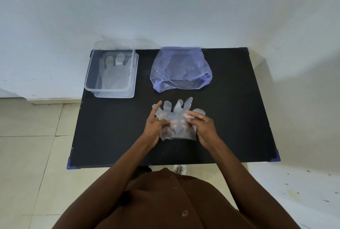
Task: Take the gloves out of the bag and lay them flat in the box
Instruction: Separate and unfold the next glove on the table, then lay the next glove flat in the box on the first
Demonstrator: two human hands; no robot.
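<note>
Thin clear plastic glove (174,118): spread open, fingers toward 12 o'clock, held above table centre
Second clear plastic glove (113,70): flat in box, fingers toward 12 o'clock
Clear rectangular plastic box (110,92): upright, at 10 o'clock
Translucent purple plastic bag (179,69): crumpled, mouth toward 6 o'clock, at 12 o'clock

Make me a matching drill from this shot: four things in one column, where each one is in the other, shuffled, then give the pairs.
Things:
1. clear box
2. purple bag
3. glove in the box
4. glove being handled

Places:
A. held between the left hand and the right hand, over the middle of the black table
B. far left corner of the table
C. lying flat inside the container
D. far side of the table, right of the box

Pairs: 1-B, 2-D, 3-C, 4-A
</note>
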